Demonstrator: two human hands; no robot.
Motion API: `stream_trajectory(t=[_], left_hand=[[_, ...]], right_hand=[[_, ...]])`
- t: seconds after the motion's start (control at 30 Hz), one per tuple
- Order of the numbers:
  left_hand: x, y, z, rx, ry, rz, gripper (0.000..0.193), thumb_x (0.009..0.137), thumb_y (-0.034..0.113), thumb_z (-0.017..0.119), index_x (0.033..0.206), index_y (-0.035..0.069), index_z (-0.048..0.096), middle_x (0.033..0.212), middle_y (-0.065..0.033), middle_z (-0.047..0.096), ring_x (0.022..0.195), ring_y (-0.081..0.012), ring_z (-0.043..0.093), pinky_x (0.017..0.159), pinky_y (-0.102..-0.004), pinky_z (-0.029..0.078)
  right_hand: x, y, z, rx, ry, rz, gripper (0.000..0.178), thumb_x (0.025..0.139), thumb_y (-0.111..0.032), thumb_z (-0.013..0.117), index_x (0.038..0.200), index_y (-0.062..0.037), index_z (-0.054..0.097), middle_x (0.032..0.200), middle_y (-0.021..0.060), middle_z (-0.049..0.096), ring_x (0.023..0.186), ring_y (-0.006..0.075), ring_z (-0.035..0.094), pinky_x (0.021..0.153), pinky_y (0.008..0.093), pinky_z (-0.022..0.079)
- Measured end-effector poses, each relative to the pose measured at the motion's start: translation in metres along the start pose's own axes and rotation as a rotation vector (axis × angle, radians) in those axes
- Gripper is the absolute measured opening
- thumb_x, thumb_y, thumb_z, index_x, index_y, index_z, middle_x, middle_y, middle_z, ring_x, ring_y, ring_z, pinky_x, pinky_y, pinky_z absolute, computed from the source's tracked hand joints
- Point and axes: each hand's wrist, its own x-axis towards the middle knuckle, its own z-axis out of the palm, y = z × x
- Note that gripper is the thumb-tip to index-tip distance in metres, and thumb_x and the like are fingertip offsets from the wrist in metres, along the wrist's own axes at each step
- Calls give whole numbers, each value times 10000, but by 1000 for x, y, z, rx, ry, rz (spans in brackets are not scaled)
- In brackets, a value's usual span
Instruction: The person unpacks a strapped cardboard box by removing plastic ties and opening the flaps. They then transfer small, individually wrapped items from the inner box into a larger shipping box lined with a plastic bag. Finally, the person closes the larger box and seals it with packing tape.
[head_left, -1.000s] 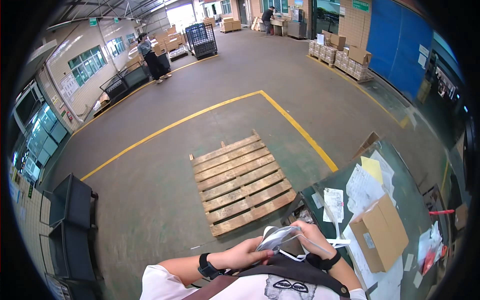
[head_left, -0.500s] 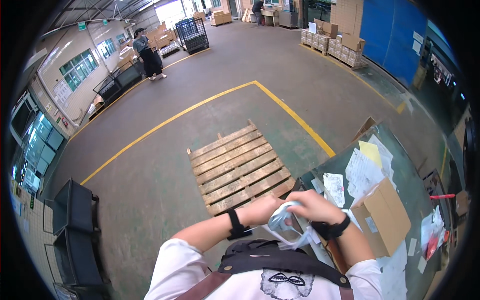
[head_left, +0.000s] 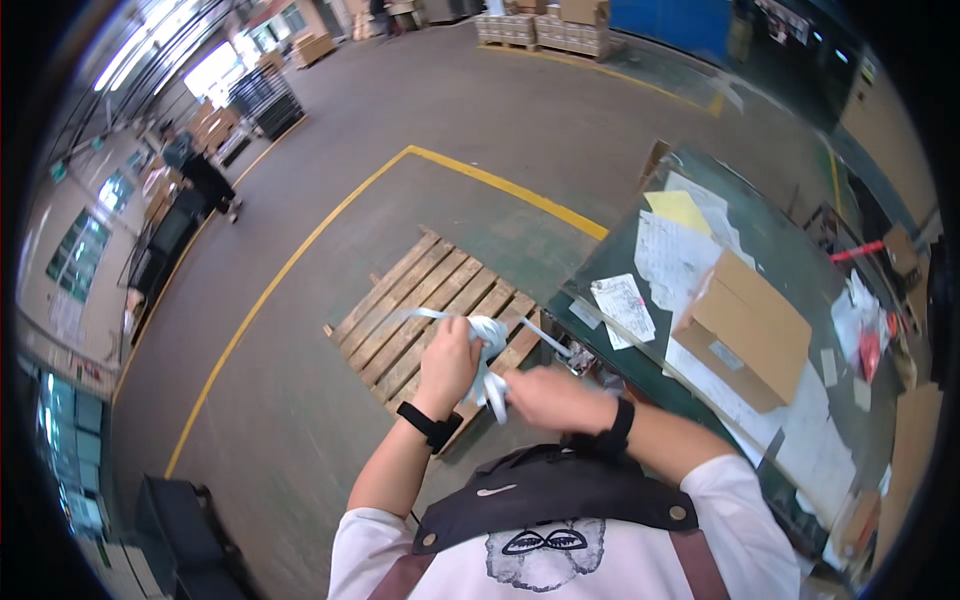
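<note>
A bundle of pale blue-white strap is bunched in my left hand, whose fingers are closed round it. One loose length trails off to the left, and another sticks out to the right toward the table. Just below and to the right, my right hand, slightly smeared by motion, pinches a white looped part of the same bundle. Both hands are in front of my chest, above the near right part of a slatted wooden pallet on the floor. A black band circles each wrist.
To my right stands a dark green table bearing papers, a yellow sheet and a brown cardboard box. Black bins stand at lower left. A yellow floor line runs beyond the pallet. Far left, a person stands.
My hands have moved left and drawn slightly apart, the strap bundle now showing between them with loose ends out. The whole view has turned to the right.
</note>
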Motion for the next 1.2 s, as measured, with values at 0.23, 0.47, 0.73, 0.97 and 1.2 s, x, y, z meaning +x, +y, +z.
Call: stream_trajectory(t=[0.23,0.47,0.73,0.97,1.2], left_hand=[[39,31,-16,-1559,-517,-163,256,872,149,657,1063,8,560,900,-46,623,870,-141,593,782,-296,489],[121,109,76,-202,391,391,244,794,18,630,1014,9,526,951,-165,572,799,-307,584,652,-373,471],[229,224,131,141,-176,716,602,748,84,604,1320,-4,439,1375,-238,353,1234,-390,374,973,-482,319],[266,181,176,-300,-502,350,392,806,91,659,1181,36,560,1209,-203,517,1102,-359,518,923,-395,428],[254,155,224,-305,-729,-77,314,860,72,600,1165,11,564,1183,-193,569,976,-325,594,787,-363,499]], right_hand=[[11,70,-67,579,316,64,251,949,-240,533,1022,-37,660,900,156,680,806,230,663,728,328,490],[6,89,-89,1370,418,243,240,940,-262,502,1020,-46,570,845,4,548,784,68,504,654,265,410],[-4,247,-229,1788,968,202,195,922,-322,594,977,-134,596,880,3,623,794,112,595,699,304,486],[-10,542,-448,1792,1416,71,252,864,-357,643,988,-146,585,893,37,648,802,206,628,629,410,476],[-35,716,-462,1646,1504,534,1079,708,-545,760,1483,-101,153,1514,265,-63,1326,464,242,1015,598,326]])
